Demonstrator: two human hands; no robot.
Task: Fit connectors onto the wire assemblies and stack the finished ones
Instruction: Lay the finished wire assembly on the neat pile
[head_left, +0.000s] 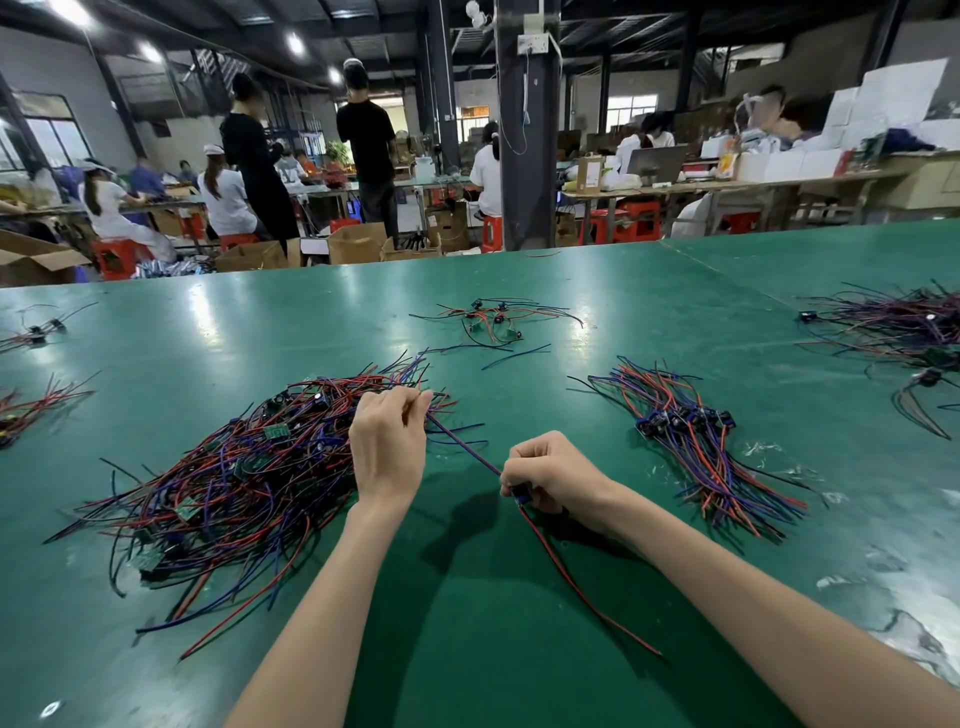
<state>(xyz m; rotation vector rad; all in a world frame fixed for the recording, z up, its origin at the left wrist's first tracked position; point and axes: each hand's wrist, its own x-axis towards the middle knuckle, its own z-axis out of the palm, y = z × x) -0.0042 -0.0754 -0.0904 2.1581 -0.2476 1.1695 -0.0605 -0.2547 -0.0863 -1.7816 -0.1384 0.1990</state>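
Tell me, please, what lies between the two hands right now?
In the head view, a purple wire stretches from the left hand to the right hand, above the green table.

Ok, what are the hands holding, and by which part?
One wire assembly: left hand pinches its far wire end; right hand grips the middle, at a small blue part.
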